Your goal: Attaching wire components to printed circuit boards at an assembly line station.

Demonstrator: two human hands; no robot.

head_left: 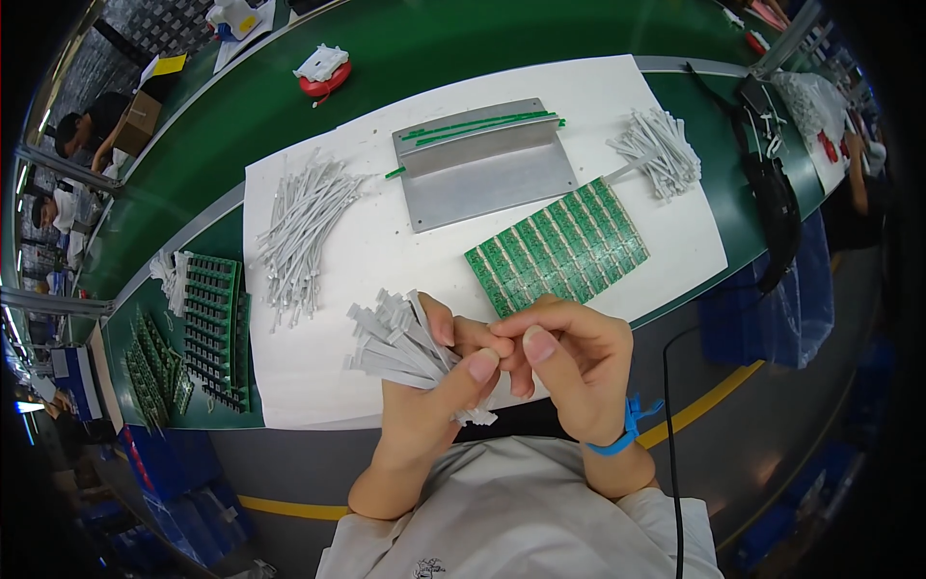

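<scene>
My left hand [424, 410] is closed around a bundle of short white cables [400, 343] with small white connectors at their ends. My right hand [588, 372], a blue band at its wrist, meets the left fingertips in a pinch. Whatever lies between those fingertips is too small or hidden to make out. Just beyond both hands, a green circuit board panel [559, 248] rests tilted on the white sheet [371, 251]. To the left lies a larger heap of white cables [301, 227]; another cable pile [661, 152] sits at the far right.
A grey metal bracket [487, 183] with thin green strips [482, 126] on its ledge stands behind the panel. Stacked boards with black parts [214, 323] and loose green boards [154, 372] occupy the left. A red roll [326, 82] lies farther back; a black strap [772, 217] hangs right.
</scene>
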